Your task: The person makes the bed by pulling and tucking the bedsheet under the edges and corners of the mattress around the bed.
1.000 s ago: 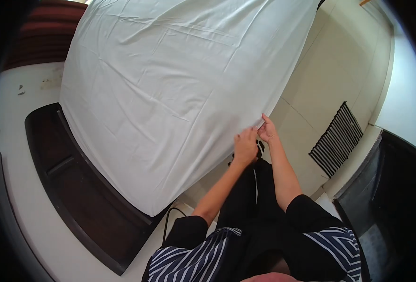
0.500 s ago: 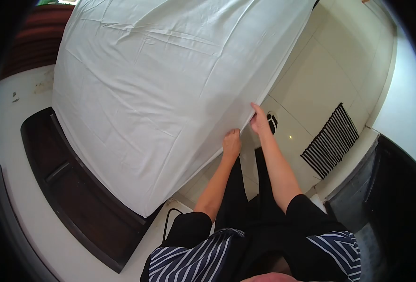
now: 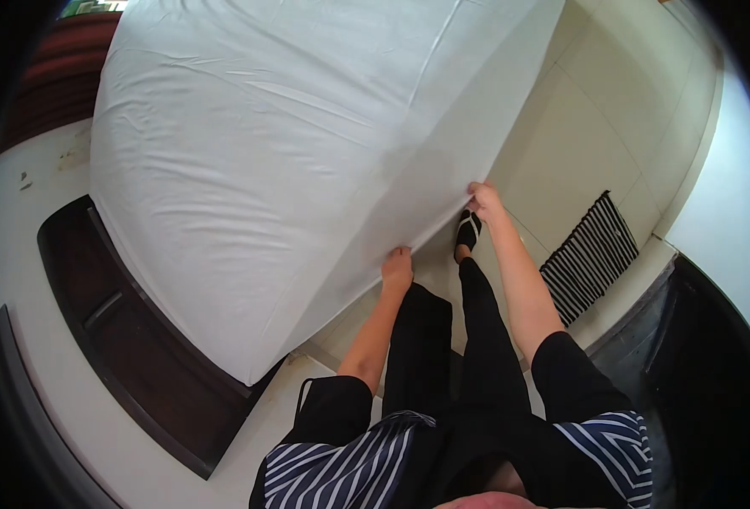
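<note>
A white bed sheet (image 3: 290, 161) covers the mattress, smooth near me and wrinkled toward the headboard side. My left hand (image 3: 398, 268) is closed on the sheet's near edge, its fingers curled over the cloth. Farther right along that same edge, my right hand (image 3: 484, 200) pinches the fabric, fingers partly hidden. Between the two hands the edge is drawn taut, and the side of the sheet slopes out toward me. The sheet's corner comes to a point beside the dark wooden headboard (image 3: 150, 339).
A black-and-white striped mat (image 3: 591, 259) lies on the tiled floor (image 3: 595, 127) to the right. Dark red curtain fabric (image 3: 69, 72) hangs at the upper left. My foot in a black shoe (image 3: 468, 229) stands close to the sheet's edge. A dark piece of furniture (image 3: 697, 339) is at the lower right.
My hands have moved apart along the edge, the left one leftward and the right one rightward. The sheet's side is pulled outward and looks smoother. My feet have shifted.
</note>
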`<state>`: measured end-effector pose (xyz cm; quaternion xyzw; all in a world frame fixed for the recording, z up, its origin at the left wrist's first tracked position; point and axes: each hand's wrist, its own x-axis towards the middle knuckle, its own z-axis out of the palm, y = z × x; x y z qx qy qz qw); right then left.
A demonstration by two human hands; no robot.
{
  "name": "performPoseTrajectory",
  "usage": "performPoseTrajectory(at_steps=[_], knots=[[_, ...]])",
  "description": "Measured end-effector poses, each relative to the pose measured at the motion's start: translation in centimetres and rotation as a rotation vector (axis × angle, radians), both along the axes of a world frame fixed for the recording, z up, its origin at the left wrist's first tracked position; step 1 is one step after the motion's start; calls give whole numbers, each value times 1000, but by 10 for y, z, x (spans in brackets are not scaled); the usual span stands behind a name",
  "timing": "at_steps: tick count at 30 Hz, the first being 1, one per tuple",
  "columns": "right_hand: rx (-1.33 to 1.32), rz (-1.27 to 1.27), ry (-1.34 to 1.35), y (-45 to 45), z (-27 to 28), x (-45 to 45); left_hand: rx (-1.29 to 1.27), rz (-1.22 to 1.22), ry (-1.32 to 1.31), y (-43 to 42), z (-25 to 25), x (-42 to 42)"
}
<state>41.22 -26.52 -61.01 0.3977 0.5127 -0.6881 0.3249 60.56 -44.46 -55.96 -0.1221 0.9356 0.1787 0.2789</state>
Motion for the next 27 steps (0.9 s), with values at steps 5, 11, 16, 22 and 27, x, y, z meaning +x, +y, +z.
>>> performPoseTrajectory(at_steps=[5, 11, 16, 22, 27], knots=[[-248, 56, -4, -13, 7, -21, -9, 52, 79, 7, 8, -66], [-386, -130, -36, -21, 19, -73, 24, -12, 96, 32, 11, -147], [-227, -375, -3, 23, 17, -148, 73, -70, -29, 45, 11, -144], [23, -195, 54, 69, 22, -196, 77, -44, -140, 45, 14, -167], [157, -29, 24, 56, -3, -217, 192, 48, 105, 48, -17, -196]])
